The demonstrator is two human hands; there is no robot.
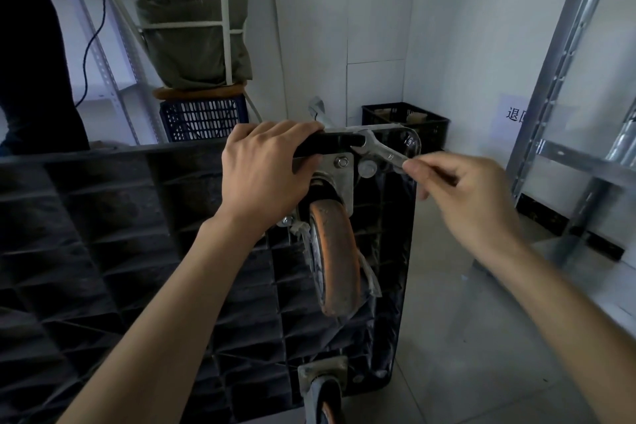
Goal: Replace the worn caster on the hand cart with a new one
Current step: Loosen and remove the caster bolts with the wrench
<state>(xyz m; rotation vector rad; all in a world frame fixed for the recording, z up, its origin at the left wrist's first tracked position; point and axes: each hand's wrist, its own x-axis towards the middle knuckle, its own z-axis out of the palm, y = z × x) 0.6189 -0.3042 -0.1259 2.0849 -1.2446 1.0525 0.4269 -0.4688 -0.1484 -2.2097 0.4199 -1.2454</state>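
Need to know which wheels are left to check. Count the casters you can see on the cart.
2. One orange-treaded caster is mounted near the cart's upper right corner, below the left hand. A second caster sits at the bottom edge, partly cut off. Others may be out of view.

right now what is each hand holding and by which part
The right hand pinches the wrench by its handle end. The left hand grips a black handle around its middle, above the caster.
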